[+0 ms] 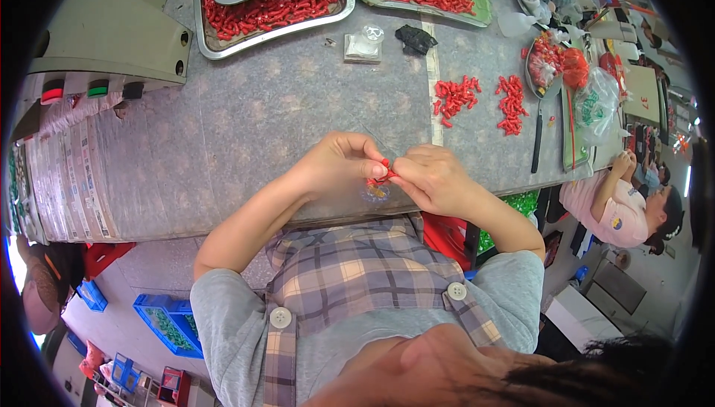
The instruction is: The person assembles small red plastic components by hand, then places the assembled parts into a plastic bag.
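Close to the table's front edge, my left hand [339,165] pinches a small glossy red piece [383,172] between thumb and fingers. My right hand [434,177] is closed at its other side, fingertips pressed to the same piece. Just under it shows a clear bluish part with a golden bit [377,192]; whether it is joined to the red piece I cannot tell. Two small piles of similar red pieces lie ahead to the right, a left pile [456,99] and a right pile [512,106].
Metal trays [279,40] and a green tray [477,5] of red pieces stand at the back. A crumpled black wrapper [415,39], a small white block [362,48] and a black-handled tool [537,142] lie on the grey table [298,109]. A machine [112,35] stands left; a co-worker [618,202] sits right.
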Motion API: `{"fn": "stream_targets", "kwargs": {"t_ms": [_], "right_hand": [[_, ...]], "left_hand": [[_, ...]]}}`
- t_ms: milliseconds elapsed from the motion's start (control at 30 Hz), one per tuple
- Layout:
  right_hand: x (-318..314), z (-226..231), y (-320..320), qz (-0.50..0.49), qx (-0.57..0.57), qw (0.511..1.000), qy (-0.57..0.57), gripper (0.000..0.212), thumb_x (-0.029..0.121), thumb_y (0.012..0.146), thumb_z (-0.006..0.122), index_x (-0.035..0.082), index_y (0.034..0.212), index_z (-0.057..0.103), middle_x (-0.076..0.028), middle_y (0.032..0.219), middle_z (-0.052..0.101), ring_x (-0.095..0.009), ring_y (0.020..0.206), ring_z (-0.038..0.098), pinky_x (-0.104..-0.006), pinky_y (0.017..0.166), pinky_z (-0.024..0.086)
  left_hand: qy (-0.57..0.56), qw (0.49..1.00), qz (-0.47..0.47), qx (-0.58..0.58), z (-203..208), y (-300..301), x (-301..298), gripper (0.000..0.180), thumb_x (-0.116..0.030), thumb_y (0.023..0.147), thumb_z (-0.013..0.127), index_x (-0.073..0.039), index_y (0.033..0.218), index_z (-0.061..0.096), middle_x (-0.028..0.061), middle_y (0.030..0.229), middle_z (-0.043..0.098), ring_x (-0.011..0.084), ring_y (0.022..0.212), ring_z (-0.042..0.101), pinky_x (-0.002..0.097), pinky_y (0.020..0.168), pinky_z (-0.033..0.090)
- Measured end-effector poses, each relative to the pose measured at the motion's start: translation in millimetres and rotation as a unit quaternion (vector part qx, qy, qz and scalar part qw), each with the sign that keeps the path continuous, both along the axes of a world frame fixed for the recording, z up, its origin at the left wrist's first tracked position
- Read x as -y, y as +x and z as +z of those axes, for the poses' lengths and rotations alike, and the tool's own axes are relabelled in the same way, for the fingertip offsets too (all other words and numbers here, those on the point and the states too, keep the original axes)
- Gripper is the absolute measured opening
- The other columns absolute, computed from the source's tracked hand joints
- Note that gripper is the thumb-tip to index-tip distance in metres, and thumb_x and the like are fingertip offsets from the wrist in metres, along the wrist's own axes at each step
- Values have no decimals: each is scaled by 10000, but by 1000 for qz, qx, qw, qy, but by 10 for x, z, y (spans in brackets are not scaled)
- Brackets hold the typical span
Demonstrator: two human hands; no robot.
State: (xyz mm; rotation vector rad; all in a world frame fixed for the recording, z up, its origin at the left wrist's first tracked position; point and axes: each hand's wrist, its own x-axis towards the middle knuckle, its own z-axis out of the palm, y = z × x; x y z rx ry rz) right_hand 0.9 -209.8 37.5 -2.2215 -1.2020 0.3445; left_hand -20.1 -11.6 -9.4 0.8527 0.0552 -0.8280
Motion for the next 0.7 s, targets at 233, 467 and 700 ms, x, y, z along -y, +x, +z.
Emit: {"fn": "stream_targets", "kwargs": {"t_ms": [233,467,700], "right_hand": [[-6,-20,-30,-23,-22,999,-4,195,168,811,572,71,693,450,-82,542,437,-273,517,480,-391,479,363],[1,-64,-39,-37,-57,998,0,177,172,823,552,63,718,460,-101,558,463,-297,536,492,-401,491,370],[-2,-70,-33,-44,-76,996,-2,166,168,834,535,58,736,460,-110,581,482,-304,558,507,-406,504,377]], "left_hand": [[-1,1000,-4,-2,-36,4,-1,43,-45,795,630,-18,787,597,57,768,629,96,695,577,237,641,476],[21,1000,-12,-18,-27,18,3,69,-77,796,642,-23,794,599,38,781,626,84,709,568,225,652,466],[30,999,-7,-21,-33,21,3,101,-109,796,653,-23,804,600,40,790,627,84,717,571,223,651,466]]}}
